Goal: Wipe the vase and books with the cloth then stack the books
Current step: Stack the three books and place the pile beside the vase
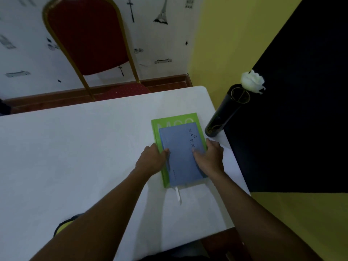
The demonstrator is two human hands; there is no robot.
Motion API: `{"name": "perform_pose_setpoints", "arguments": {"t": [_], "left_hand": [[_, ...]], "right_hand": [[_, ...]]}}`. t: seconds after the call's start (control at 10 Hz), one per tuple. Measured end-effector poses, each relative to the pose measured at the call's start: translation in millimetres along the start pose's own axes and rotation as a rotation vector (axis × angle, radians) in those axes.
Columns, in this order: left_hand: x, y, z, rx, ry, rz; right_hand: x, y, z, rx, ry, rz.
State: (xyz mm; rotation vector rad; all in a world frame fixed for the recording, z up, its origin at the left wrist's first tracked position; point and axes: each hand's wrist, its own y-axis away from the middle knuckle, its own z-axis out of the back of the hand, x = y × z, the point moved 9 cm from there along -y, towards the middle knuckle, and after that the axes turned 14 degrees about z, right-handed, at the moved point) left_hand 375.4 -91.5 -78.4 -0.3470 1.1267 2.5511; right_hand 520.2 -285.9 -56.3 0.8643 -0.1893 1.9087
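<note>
White tabletop (75, 147) carries our 2 stacked books: the blue hardcover book (181, 153) lies on the larger green hardcover book (157, 129). Our left hand (150, 160) and right hand (209, 156) clasp its edges. Beyond our right hand stands the tall black vase (224, 113), holding a white rose (252, 81).

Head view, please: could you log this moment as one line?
stage: stacking | blue book on green book | left hand, right hand on blue book's sides | vase upright beside stack | cloth: unseen

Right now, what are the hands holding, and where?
Both hands, left and right, hold the blue book by its two long side edges, atop the green book.
</note>
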Motion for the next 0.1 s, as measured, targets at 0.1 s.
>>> {"name": "perform_pose_setpoints", "arguments": {"t": [0.1], "left_hand": [[-4.2,6.7,15.8,-0.043,-0.041,-0.069]], "right_hand": [[25.8,11.8,5.0,-0.106,0.054,0.137]]}}
